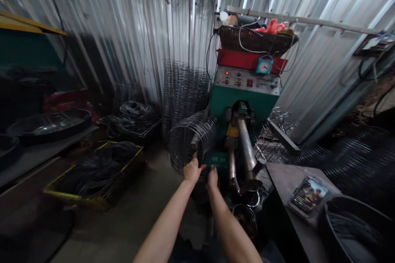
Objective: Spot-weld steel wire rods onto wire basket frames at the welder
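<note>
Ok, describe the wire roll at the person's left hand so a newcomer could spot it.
Start at the green machine by the metal wall. Left of its steel tube, a round wire roll lies on its side at the left hand; the wire stack behind stands upright.

Workshop, apparently for wire goods. Contents: corrugated metal sheet walls (129, 28); green electric machine with control panel (243, 102); stacked wire-mesh frames (185, 94); yellow crate (66, 172) of coiled black wire (98, 172); dark workbench (286, 213).

Corrugated metal walls (129, 28), concrete floor (123, 222)
</note>
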`<action>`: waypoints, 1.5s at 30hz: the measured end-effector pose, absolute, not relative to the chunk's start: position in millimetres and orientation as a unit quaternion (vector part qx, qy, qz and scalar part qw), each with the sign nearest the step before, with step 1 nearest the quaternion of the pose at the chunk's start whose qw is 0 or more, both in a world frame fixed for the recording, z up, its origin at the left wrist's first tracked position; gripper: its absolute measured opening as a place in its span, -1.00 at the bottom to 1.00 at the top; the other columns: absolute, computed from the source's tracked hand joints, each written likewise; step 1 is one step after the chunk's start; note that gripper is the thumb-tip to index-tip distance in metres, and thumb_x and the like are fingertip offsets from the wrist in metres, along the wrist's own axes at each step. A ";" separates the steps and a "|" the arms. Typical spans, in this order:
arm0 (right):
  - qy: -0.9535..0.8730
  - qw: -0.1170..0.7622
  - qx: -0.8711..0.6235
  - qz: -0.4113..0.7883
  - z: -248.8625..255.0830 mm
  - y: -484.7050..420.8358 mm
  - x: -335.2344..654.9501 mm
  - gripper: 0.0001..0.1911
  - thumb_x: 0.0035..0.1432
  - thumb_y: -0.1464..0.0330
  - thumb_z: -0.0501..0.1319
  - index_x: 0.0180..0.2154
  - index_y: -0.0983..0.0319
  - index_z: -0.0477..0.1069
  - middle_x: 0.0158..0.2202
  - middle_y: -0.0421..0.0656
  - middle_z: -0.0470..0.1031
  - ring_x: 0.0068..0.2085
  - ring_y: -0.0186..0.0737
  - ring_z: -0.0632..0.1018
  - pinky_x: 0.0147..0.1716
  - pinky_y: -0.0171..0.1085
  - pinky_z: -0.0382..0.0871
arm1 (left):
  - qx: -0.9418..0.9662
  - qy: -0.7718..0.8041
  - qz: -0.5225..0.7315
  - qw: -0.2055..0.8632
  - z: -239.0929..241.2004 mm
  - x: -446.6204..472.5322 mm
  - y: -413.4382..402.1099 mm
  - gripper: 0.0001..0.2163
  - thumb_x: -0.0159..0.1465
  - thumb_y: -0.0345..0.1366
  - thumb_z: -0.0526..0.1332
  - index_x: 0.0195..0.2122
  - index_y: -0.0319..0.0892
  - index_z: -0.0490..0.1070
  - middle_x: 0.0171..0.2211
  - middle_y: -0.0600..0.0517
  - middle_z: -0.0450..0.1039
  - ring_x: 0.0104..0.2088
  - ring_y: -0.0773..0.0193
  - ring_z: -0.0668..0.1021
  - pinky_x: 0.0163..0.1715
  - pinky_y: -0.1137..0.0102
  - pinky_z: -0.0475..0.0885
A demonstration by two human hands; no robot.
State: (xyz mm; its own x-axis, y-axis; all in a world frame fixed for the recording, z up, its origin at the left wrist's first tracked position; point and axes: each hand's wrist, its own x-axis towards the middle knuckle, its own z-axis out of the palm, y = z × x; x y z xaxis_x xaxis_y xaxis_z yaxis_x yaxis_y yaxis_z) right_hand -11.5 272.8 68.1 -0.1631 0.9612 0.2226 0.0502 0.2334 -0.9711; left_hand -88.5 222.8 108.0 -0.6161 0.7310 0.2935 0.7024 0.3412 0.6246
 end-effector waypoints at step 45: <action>-0.699 0.341 -0.307 0.549 132.4 34.2 228.6 -0.58 0.16 0.11 0.03 -0.03 0.13 0.39 -0.45 -0.26 0.43 -0.47 -0.32 0.41 -0.44 -0.34 0.35 | 0.180 0.593 0.610 0.494 162.0 75.7 -20.0 -0.44 -0.34 -0.28 0.44 -0.25 -0.08 0.31 -0.35 0.10 0.42 -0.37 0.27 0.50 -0.46 0.43 0.45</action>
State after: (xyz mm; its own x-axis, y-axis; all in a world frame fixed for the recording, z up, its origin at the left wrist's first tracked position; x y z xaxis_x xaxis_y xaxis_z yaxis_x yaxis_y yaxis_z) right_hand 228.6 34.2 132.4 -0.5797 0.8029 0.1394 0.0542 0.2086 -0.9765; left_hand 75.7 -20.0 162.0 -0.4475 0.8161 -0.3658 -0.3883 0.1911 0.9015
